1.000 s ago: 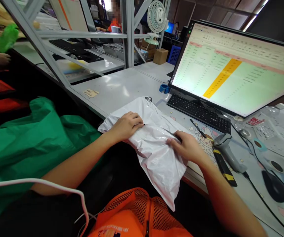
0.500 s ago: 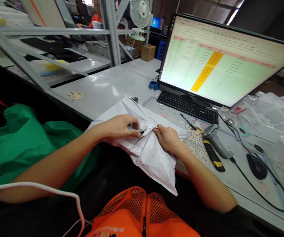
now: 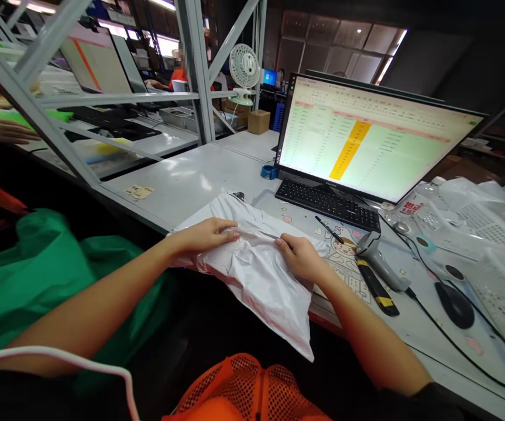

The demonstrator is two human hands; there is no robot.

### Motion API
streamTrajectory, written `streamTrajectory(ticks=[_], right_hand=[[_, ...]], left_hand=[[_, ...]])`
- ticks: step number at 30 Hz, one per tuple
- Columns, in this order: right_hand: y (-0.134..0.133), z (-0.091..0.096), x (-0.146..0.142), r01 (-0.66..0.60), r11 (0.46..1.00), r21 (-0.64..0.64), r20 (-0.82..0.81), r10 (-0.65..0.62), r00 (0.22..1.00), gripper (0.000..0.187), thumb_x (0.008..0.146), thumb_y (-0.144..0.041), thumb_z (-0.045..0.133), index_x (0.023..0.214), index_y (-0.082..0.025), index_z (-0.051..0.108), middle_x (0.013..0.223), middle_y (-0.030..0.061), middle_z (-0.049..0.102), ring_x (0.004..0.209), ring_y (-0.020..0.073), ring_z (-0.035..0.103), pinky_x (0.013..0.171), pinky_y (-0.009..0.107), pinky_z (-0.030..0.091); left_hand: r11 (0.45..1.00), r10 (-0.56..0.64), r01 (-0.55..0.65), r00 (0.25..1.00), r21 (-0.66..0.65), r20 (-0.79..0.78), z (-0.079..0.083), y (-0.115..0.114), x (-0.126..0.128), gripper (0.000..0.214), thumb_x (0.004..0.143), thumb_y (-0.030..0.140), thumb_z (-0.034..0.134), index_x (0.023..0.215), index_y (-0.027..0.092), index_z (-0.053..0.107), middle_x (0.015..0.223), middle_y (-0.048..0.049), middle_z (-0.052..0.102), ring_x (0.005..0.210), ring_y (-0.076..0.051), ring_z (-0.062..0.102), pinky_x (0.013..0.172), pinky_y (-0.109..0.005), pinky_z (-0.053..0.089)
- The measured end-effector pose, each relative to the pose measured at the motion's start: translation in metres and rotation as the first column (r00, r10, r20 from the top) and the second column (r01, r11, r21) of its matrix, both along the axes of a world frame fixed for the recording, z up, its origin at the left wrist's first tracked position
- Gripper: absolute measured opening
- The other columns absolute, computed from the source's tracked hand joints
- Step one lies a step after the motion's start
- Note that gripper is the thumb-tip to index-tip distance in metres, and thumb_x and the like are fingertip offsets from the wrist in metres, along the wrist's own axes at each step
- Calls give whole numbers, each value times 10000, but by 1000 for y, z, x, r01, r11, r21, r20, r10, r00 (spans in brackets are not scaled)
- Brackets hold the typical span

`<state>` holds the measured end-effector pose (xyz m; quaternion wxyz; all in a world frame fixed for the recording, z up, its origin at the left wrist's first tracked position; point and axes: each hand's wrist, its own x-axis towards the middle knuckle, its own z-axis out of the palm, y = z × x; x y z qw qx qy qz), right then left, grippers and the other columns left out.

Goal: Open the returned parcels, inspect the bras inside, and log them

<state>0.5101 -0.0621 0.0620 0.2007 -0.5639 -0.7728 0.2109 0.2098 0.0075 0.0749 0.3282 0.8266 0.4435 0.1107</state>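
Note:
A white plastic mailing bag [image 3: 256, 275] lies over the table's front edge, one corner hanging down toward my lap. My left hand [image 3: 215, 235] pinches the bag's upper layer between thumb and fingers, on its left part. On the other side, my right hand [image 3: 298, 254] grips the same plastic with the fingers closed. Between the two hands a slit-like edge of the bag runs fairly straight. What is inside the bag cannot be seen. A small dark object [image 3: 238, 196] shows just behind the bag's far edge.
To the right lie a barcode scanner [image 3: 379, 263], a black-and-yellow utility knife [image 3: 377, 286], a pen [image 3: 329, 229] and a mouse [image 3: 454, 304]. A keyboard [image 3: 329, 204] and monitor [image 3: 366, 140] stand behind. White baskets [image 3: 498, 234] are at far right. Another person's hand [image 3: 4, 131] appears at left.
My left hand has flattened down onto the bag and moved slightly from my right hand; the plastic between them is straighter. The head view has tilted up. Another person's hand has appeared at left.

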Motion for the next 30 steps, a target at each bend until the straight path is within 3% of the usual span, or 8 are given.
streamTrajectory(ticks=[3,7,11,14,18,21,26,30], right_hand=[[-3,-2,-3,14,999,45,38,-16,999,336,1136,-387,400,988,-230,658,799,20,661,757,203,588,717,303,375],[-7,2,-10,-143,989,50,88,138,986,391,1136,-439,426,1383,-262,672,1156,84,742,1023,247,683,876,340,464],[-5,2,-17,-221,974,57,167,209,964,342,1070,-486,563,1040,-208,758,1176,127,660,1059,279,651,950,400,506],[4,-2,-20,-282,949,138,59,276,959,340,1078,-401,492,843,-227,665,1157,135,671,1103,286,636,984,419,506],[12,-9,-19,-216,971,99,-68,224,972,386,1067,-483,425,750,-266,464,753,40,630,732,235,597,702,363,463],[15,-13,-17,-146,988,43,-148,151,977,419,1051,-560,429,764,-260,487,725,18,619,701,223,581,663,345,445],[18,-16,-20,-74,997,21,-145,77,987,389,999,-502,532,1206,-213,689,833,37,706,777,253,655,764,391,535],[6,-13,-11,-89,962,257,43,81,996,474,1013,-413,506,1410,-212,667,1195,153,734,1128,339,678,1004,519,544]], left_hand=[[982,-144,160,979,104,-142,7,-2,11,690,959,724,573,1515,320,635,1453,-69,681,1292,-315,656,1100,-347,469],[966,-200,239,935,103,-295,14,3,26,655,907,726,666,1461,379,709,1376,-83,691,1213,-335,684,1032,-343,480],[960,-267,276,954,51,-139,10,15,26,554,872,648,758,1322,328,805,1288,-86,735,1119,-302,698,978,-313,476],[950,-307,308,951,53,-28,3,22,18,427,883,588,770,1149,265,856,1209,-100,734,1054,-278,695,935,-310,483],[944,-328,328,937,17,117,-3,26,12,352,892,546,763,906,201,832,1111,-98,697,942,-231,677,846,-296,507],[942,-326,334,933,-34,150,-6,29,12,373,905,534,745,819,175,802,1076,-87,695,902,-206,655,803,-287,515],[961,-213,235,965,-144,152,-14,34,15,249,910,403,735,907,161,791,962,-42,756,888,-196,664,797,-264,502],[971,-194,205,976,-124,98,-14,31,14,180,912,332,703,912,163,763,925,-33,748,883,-195,655,807,-269,478]])
